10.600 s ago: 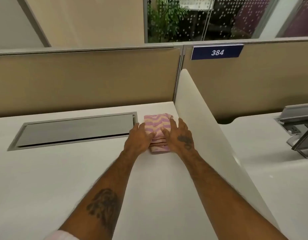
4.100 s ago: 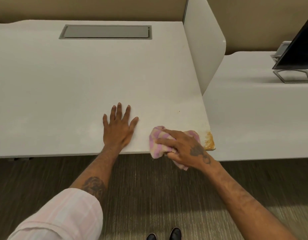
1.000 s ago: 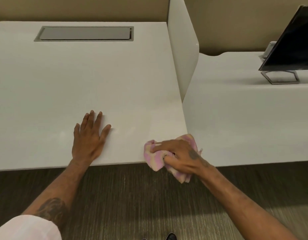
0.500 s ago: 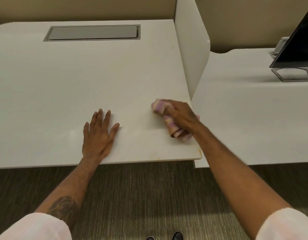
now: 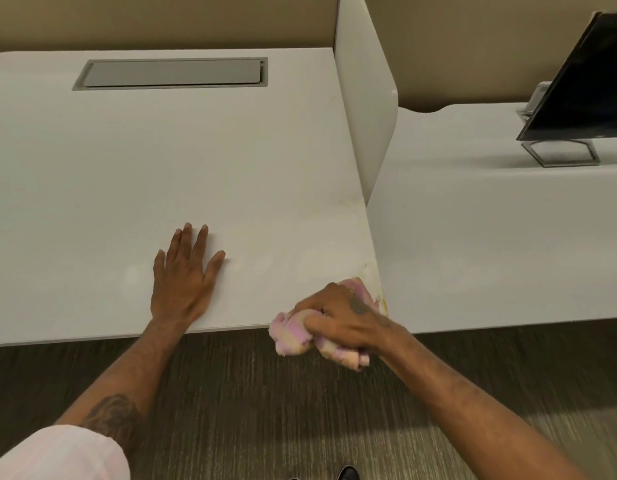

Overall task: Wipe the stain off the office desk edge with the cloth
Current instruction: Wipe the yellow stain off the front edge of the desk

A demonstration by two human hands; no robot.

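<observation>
Now the right hand (image 5: 338, 320), fist closed on the bunched pink-and-cream cloth (image 5: 293, 336), is back from mid-desk at the white desk's (image 5: 161, 168) front corner, where a thin yellow-orange stain (image 5: 381, 301) remains; left hand (image 5: 184, 275) flat, holding nothing.

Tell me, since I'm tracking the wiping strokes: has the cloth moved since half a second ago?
Yes. The cloth, bunched in the right hand, came back from near the divider to the desk front corner.

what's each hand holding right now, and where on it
The right hand grips the pink striped cloth, bunched around its middle, at the desk corner. The left hand holds nothing; it lies flat on the desk.
</observation>
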